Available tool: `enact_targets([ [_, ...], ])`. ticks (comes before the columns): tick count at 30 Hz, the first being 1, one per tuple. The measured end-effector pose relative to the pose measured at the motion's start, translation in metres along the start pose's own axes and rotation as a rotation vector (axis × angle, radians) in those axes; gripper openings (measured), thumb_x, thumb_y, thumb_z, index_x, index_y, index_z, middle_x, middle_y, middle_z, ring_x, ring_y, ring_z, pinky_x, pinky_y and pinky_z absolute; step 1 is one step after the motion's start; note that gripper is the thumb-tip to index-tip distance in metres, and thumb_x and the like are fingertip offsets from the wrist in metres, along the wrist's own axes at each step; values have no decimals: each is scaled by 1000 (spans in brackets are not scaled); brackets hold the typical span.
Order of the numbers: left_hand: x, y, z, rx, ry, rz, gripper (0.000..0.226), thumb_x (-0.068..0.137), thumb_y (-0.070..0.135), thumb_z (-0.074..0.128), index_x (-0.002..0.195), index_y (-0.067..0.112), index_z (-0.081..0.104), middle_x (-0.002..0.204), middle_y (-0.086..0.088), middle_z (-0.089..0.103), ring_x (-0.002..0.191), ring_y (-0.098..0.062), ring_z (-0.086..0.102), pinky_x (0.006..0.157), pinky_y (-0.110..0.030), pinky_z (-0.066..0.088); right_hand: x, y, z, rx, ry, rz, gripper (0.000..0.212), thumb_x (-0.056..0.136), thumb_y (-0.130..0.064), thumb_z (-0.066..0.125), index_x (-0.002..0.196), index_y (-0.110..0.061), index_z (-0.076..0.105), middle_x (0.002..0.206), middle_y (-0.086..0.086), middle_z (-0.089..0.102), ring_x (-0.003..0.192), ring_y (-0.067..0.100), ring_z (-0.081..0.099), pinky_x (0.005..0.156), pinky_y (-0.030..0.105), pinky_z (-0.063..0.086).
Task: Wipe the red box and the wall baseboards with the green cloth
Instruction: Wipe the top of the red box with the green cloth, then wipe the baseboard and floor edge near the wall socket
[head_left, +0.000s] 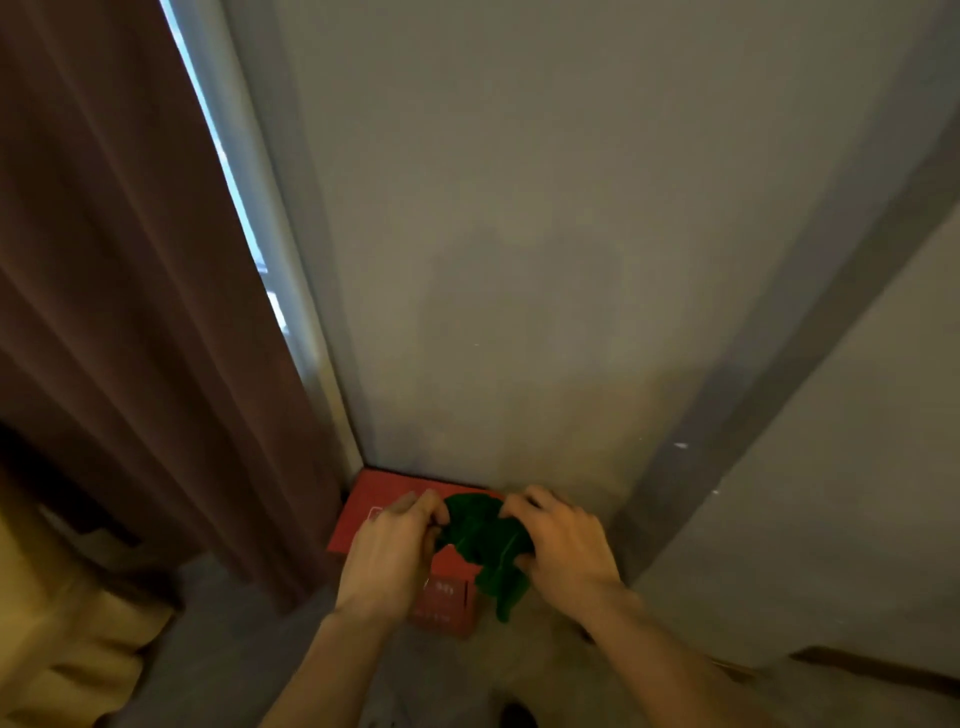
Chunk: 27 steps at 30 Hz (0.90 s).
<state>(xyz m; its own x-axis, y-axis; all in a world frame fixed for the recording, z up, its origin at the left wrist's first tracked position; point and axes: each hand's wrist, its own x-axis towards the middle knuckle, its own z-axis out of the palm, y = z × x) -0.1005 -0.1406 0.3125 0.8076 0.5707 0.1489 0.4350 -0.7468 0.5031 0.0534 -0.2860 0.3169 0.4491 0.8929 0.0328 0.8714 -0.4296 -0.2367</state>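
A red box (382, 496) stands on the floor in the corner, against the grey wall. Above its top hangs a crumpled green cloth (485, 538), held between both hands. My left hand (392, 551) pinches the cloth's left edge with closed fingers. My right hand (563, 545) grips the cloth's right side, and a tail of cloth dangles down past the box's front right corner. Both hands hide much of the box top. The foot of the wall behind the box is hidden by the box and hands.
A brown curtain (130, 312) hangs at the left beside a bright window strip (234, 182). A grey wall (519, 260) faces me and a second wall panel (857, 493) juts out at the right. Beige fabric (62, 623) lies at lower left. A dark strip (872, 667) runs along the right wall's foot.
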Motion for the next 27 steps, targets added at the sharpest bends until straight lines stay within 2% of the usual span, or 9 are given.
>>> enact_targets([
  [3,-5,18,-6,-1,30,47,24,83,8,68,92,28,58,91,8,64,76,-22,63,61,-38,45,-18,2,-19,-25,21,43,46,76,-23,68,118,-34,52,118,-6,53,110,24,54,78,38,49],
  [10,1,70,-6,16,18,135,19,89,13,63,98,29,58,95,3,65,82,-25,64,69,-43,50,-49,31,-55,-42,91,85,44,77,-23,68,118,-34,54,118,-5,56,111,24,54,76,36,47],
  [18,27,143,23,45,12,177,18,91,13,61,98,30,57,95,4,65,80,-23,64,65,-42,50,-75,102,-85,-32,139,111,49,75,-23,71,119,-33,52,118,-5,56,111,24,53,77,39,52],
  [27,32,223,81,27,-24,166,20,89,9,63,98,26,60,97,3,66,84,-26,65,68,-43,50,-116,190,-91,-3,129,145,47,76,-24,72,117,-33,53,115,-4,55,105,25,58,71,36,48],
])
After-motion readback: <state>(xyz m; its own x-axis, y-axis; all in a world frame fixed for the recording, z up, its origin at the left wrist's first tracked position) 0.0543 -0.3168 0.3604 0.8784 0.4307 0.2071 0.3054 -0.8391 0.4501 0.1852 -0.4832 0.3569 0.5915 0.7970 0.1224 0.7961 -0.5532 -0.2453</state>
